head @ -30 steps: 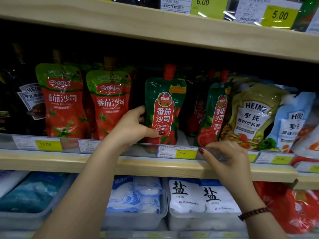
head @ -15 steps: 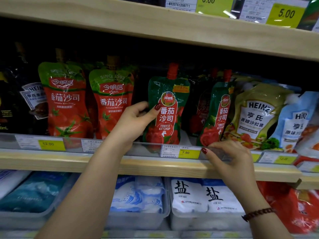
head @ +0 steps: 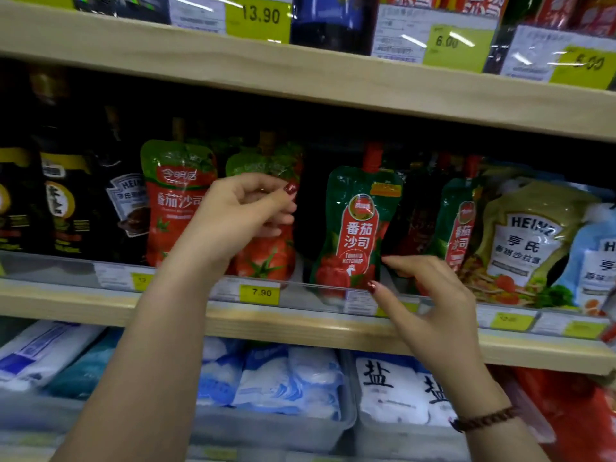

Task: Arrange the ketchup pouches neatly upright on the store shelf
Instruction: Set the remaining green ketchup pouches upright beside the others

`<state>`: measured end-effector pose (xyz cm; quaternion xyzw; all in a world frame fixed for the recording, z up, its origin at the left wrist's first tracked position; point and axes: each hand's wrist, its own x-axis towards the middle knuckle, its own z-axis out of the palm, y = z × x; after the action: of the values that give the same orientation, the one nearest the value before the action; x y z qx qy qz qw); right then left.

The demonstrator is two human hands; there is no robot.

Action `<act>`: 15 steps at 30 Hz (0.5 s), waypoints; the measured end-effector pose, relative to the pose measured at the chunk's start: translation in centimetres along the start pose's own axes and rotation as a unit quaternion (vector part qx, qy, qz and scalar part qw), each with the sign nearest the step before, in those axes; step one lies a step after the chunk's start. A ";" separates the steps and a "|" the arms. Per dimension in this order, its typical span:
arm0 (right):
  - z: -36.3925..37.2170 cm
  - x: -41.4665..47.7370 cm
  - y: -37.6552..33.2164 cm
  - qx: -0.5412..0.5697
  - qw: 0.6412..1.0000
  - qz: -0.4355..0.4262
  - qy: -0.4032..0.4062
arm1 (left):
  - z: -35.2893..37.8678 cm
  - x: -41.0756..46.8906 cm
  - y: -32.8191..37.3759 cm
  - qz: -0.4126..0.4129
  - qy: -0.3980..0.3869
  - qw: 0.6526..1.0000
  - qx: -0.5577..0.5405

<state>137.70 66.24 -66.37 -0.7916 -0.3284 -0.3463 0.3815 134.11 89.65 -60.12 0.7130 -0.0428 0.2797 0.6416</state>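
A dark green ketchup pouch [head: 356,228] with a red cap stands upright on the middle shelf [head: 300,323]. My right hand [head: 430,295] pinches its lower right corner between thumb and forefinger. A second green pouch [head: 461,228] stands turned sideways just right of it. Two red-and-green ketchup pouches [head: 176,201] [head: 266,261] stand upright to the left. My left hand [head: 240,218] hovers in front of the right one of these, fingers loosely curled and holding nothing. It covers that pouch's middle.
Dark sauce bottles [head: 63,201] fill the shelf's left end; Heinz dressing pouches [head: 530,235] lean at the right. A clear rail with price tags [head: 260,291] fronts the shelf. The upper shelf board [head: 300,71] hangs close above. Salt bags in bins [head: 390,388] sit below.
My left hand let go of the dark green pouch and moved up and left, in front of the red pouch. My right hand rose from the rail to the green pouch's lower corner.
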 end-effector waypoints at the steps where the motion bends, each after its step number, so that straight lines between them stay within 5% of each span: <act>1: 0.9 0.2 -1.0 0.014 1.000 -0.014 -0.008 | -0.9 0.1 0.3 0.005 0.024 1.000 -0.010; 8: 7.8 1.4 -7.5 0.120 0.987 -0.020 -0.107 | -7.3 -0.1 0.7 0.080 0.215 0.970 -0.075; 15: 14.0 3.3 -12.7 0.165 0.976 0.040 -0.133 | -10.8 -0.7 -1.4 0.125 0.314 0.941 0.027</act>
<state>133.70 85.01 -65.54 -0.7694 -0.3967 -0.1631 0.4733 130.36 99.79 -61.47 0.5951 0.0792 0.5681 0.5629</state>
